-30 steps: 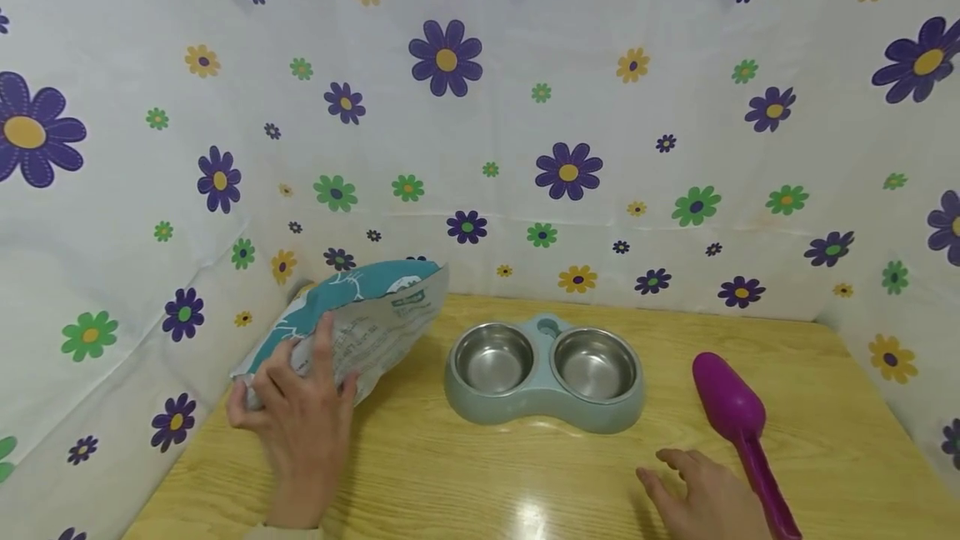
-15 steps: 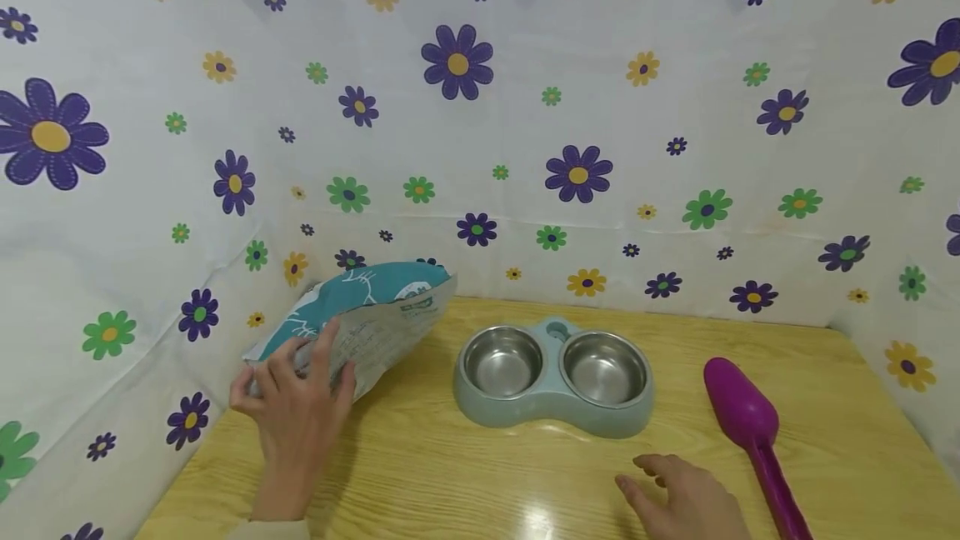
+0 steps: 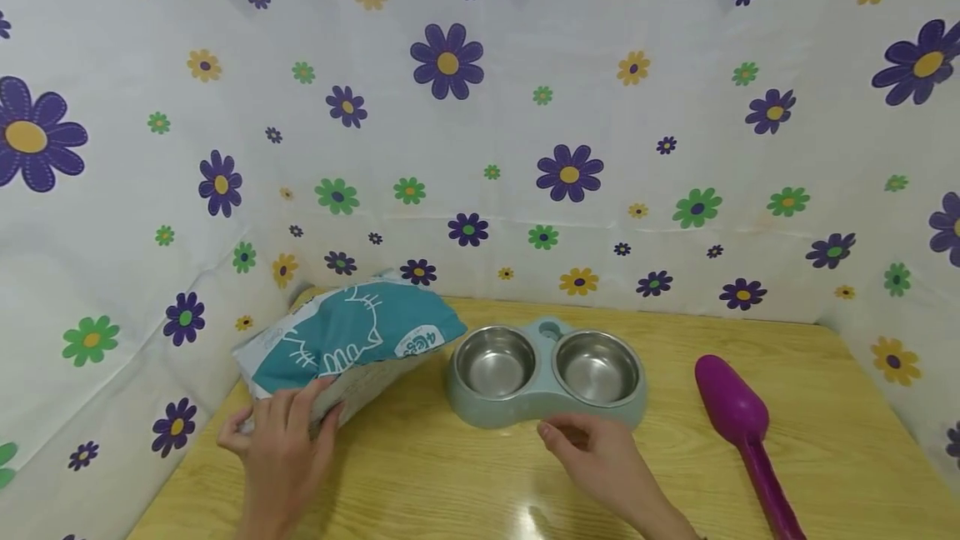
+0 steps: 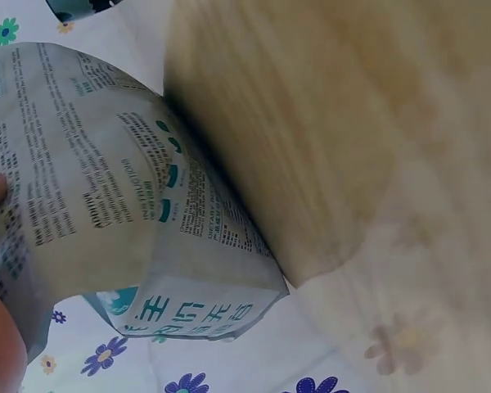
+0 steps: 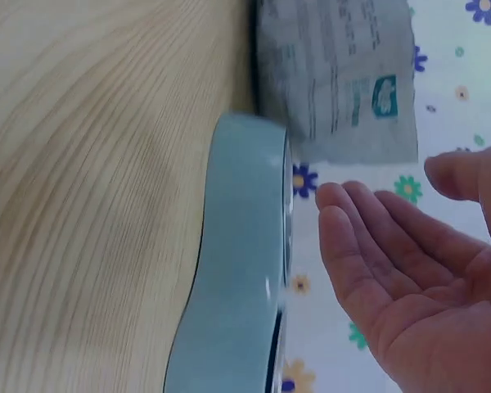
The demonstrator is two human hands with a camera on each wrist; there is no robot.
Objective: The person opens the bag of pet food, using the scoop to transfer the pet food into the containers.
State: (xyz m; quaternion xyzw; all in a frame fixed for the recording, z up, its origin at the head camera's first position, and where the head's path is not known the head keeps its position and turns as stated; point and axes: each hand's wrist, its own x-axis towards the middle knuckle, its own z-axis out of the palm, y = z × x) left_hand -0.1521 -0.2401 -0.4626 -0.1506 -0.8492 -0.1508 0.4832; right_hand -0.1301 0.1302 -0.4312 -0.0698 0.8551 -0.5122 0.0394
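1. My left hand (image 3: 281, 448) is grasping the near edge of a soft bag (image 3: 367, 327), fingers bent over it and thumb against the pale underside.
2. That bag sits at the left of the tabletop (image 3: 442, 482), tilted, its teal face with white cat line drawings turned upward. The grey side, covered in small print, slopes down toward me.
3. The bag's right corner comes close to the pale blue-green stand (image 3: 543, 369); whether they touch, I cannot tell.
4. My right hand (image 3: 600, 452) is released and holds nothing. The right wrist view shows its fingers gently bent and side by side, the thumb well apart from them.
5. From my head view, that hand is just in front of the stand, its fingers overlapping the near edge; contact there I cannot make out.
6. The stand carries two metal bowls side by side, a left bowl (image 3: 496, 363) and a right bowl (image 3: 597, 369).
7. Over to the right lies a magenta scoop (image 3: 732, 407), handle toward me.
8. Behind everything hangs a white flowered cloth (image 3: 517, 127).
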